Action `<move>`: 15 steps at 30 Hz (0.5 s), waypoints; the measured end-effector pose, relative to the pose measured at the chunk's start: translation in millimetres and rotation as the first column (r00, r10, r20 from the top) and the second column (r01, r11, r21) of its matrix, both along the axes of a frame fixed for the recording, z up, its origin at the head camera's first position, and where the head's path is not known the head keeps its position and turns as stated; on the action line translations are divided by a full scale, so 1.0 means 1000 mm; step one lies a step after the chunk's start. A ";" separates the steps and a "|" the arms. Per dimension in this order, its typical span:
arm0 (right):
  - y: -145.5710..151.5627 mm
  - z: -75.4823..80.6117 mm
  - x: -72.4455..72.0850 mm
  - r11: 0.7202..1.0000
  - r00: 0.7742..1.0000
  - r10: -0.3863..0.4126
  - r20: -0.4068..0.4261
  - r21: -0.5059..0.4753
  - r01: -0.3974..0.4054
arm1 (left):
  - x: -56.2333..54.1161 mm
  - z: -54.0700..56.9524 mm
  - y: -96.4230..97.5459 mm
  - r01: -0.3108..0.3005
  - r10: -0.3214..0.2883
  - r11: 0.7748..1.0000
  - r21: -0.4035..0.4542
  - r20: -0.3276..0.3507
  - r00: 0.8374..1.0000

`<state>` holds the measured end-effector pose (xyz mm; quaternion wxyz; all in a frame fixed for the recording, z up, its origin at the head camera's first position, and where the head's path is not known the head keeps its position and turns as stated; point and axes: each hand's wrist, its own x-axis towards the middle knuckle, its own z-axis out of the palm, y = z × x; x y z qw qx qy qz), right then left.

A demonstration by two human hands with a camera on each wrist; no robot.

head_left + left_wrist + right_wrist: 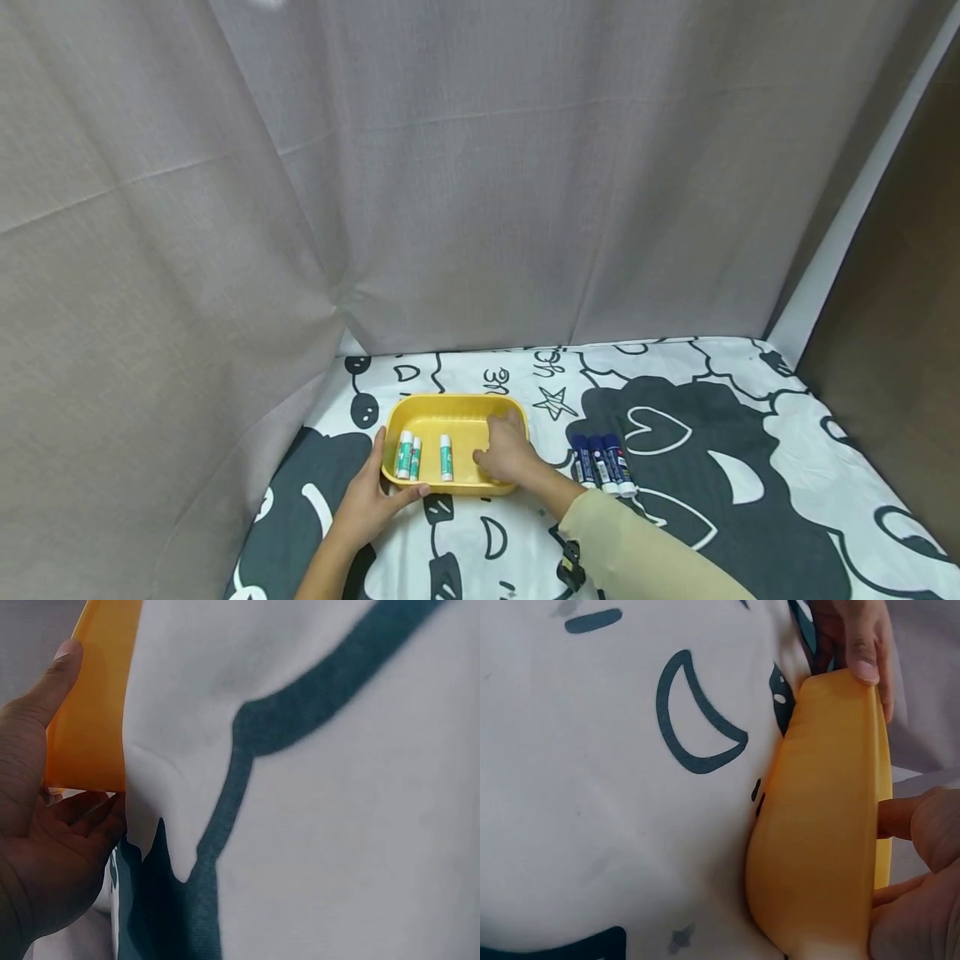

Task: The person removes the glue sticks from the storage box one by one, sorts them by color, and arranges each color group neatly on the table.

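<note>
A yellow plastic tray (465,423) lies on the patterned cloth. Inside it are three green-and-white glue sticks: two side by side, a larger one (405,455) and a smaller one (416,458), and a third (446,457) apart to their right. My left hand (369,500) grips the tray's near left corner, thumb along the rim and fingers around the outside. Over the tray's right end is my right hand (506,450), its fingers reaching down inside the rim. The tray wall hides those fingertips in the right wrist view, so whether they hold anything is unclear.
Three dark blue tubes with white ends (602,465) lie together on the cloth (517,533), right of the tray. Grey curtain (480,208) hangs behind and to the left. A brown panel (900,333) stands on the right. Near my right sleeve is a small black object (572,567).
</note>
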<state>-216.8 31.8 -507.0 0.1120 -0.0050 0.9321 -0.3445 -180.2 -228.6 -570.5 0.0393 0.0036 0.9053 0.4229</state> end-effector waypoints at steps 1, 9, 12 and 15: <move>0.000 -0.002 0.000 1.000 1.000 -0.001 -0.007 0.002 0.001 | 0.000 0.000 0.000 -0.002 0.002 1.000 0.003 0.004 1.000; -0.002 -0.007 -0.004 0.999 0.999 0.016 -0.036 0.041 -0.015 | 0.001 0.001 0.001 -0.003 0.003 1.000 0.011 0.008 1.000; -0.004 -0.007 -0.004 0.998 1.000 0.009 -0.016 0.067 -0.008 | 0.002 0.001 0.001 -0.005 0.005 1.000 0.008 0.016 1.000; -0.006 -0.009 -0.006 0.996 1.000 0.015 -0.006 0.091 -0.014 | 0.002 0.001 0.001 -0.002 0.002 1.000 0.008 0.016 1.000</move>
